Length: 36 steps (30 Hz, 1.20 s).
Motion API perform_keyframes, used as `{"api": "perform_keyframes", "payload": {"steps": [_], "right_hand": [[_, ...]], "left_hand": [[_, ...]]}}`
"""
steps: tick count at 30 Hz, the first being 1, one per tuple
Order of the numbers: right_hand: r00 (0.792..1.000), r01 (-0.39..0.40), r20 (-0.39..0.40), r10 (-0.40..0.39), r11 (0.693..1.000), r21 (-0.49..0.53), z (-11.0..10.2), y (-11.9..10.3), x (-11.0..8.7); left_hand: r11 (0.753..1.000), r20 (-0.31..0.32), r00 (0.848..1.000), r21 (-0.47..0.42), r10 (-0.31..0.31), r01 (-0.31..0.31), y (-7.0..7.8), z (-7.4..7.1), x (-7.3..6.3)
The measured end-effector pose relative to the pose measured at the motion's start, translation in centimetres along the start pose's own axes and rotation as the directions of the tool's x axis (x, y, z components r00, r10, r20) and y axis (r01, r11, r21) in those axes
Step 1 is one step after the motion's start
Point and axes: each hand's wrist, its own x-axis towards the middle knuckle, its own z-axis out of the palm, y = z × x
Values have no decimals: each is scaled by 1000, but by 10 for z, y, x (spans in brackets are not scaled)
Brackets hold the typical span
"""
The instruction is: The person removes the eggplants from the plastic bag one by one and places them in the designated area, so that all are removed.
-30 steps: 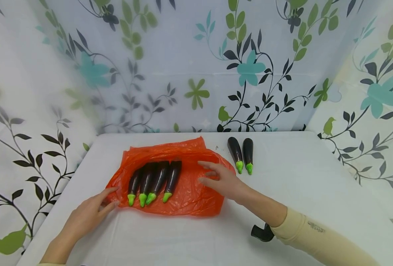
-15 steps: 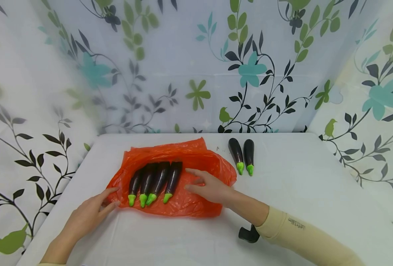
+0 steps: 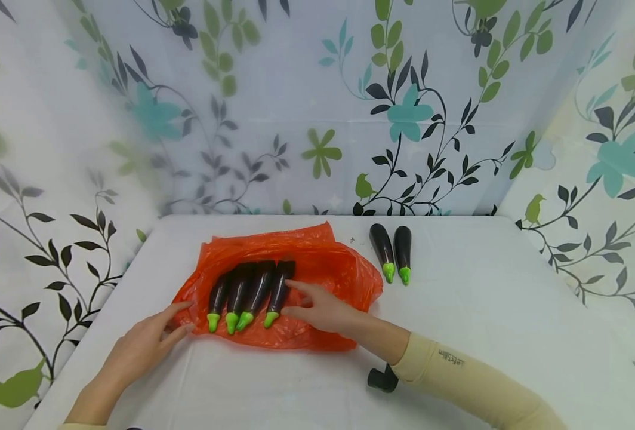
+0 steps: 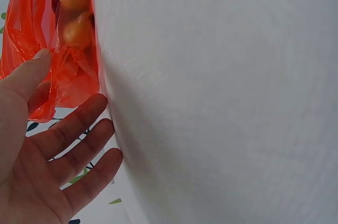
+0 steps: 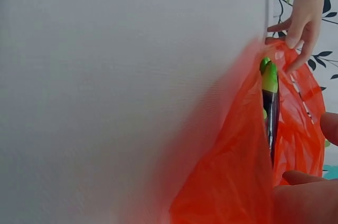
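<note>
Red plastic film, thin and crinkled: one bag [image 3: 317, 337], laid on the white-covered table [image 3: 484, 310] between its left edge and its middle, gaping towards the near edge. Inside lay the bagged eggplants [image 3: 256, 292] in a row, green ends towards the near edge.

From my remote post I noted the right hand [image 3: 320, 307] over the bag's mouth, thumb and forefinger spread beside the row's rightmost eggplant; I could not tell whether the fingertip touched it. Left hand [image 3: 142, 346] at the bag's left side, thumb and fingers apart, tips against the film.

Handling, in my judgement: a soft hold low on the body, knuckles clear of the film, looked safest, with the left hand steadying the bag's lip against sliding.

Count: four eggplants in the bag, two loose eggplants [image 3: 382, 245] near the table's far edge, right of the bag. Six altogether. One black fitting [image 3: 384, 380] under the right forearm, use unclear to me.
</note>
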Motion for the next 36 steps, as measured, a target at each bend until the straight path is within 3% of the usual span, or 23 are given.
{"api": "perform_keyframes", "payload": {"steps": [5, 17, 23, 36], "right_hand": [[1000, -17, 13, 18, 999, -37, 5, 2, 8], [998, 29, 64, -16, 977, -211, 5, 1, 12], [996, 53, 76, -36, 969, -242, 6, 1, 14], [998, 21, 69, -1, 958, -288, 8, -6, 19]], "left_hand": [[1000, -1, 1000, 2, 4, -4, -1, 0, 0], [1000, -15, 1000, -1, 19, -20, 1, 1, -1], [1000, -11, 1000, 5, 20, -20, 2, -1, -1], [1000, -4, 1000, 4, 8, -8, 1, 0, -1]]}}
